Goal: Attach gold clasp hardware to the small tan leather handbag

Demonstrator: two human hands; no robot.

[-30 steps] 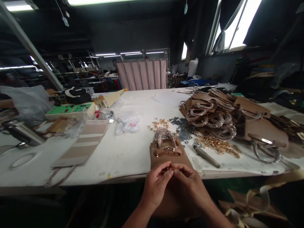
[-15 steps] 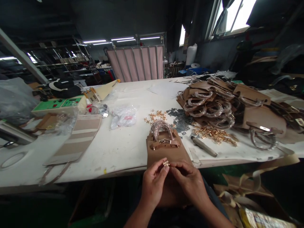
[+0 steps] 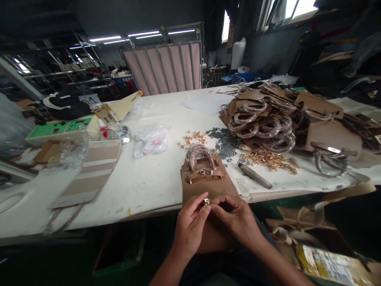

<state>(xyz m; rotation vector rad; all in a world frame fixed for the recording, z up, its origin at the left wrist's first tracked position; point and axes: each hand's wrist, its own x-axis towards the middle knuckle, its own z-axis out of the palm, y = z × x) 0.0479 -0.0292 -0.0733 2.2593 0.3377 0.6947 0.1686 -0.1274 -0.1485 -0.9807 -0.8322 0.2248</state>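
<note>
A small gold metal piece (image 3: 207,201) is pinched between the thumb and fingers of my left hand (image 3: 190,224). Close against it on the right, the closed fingertips of my right hand (image 3: 238,218) touch the same piece. Both hands are over the lower part of a brown bag panel (image 3: 195,191), which lies partly on the table and hangs past its front edge. The panel has a plastic-wrapped handle (image 3: 200,155) and a strap with gold fittings (image 3: 205,174) at its top.
Gold pieces (image 3: 270,159) and grey metal plates (image 3: 224,143) lie behind the panel, near a grey-brown tool (image 3: 255,176). Brown bag parts (image 3: 262,115) are heaped at the right. A striped panel (image 3: 89,174), plastic bag (image 3: 151,142) and green-faced machine (image 3: 62,127) stand left.
The camera view has shifted slightly. Both hands remain together at the gold piece, which appears turned a little between the fingers.
</note>
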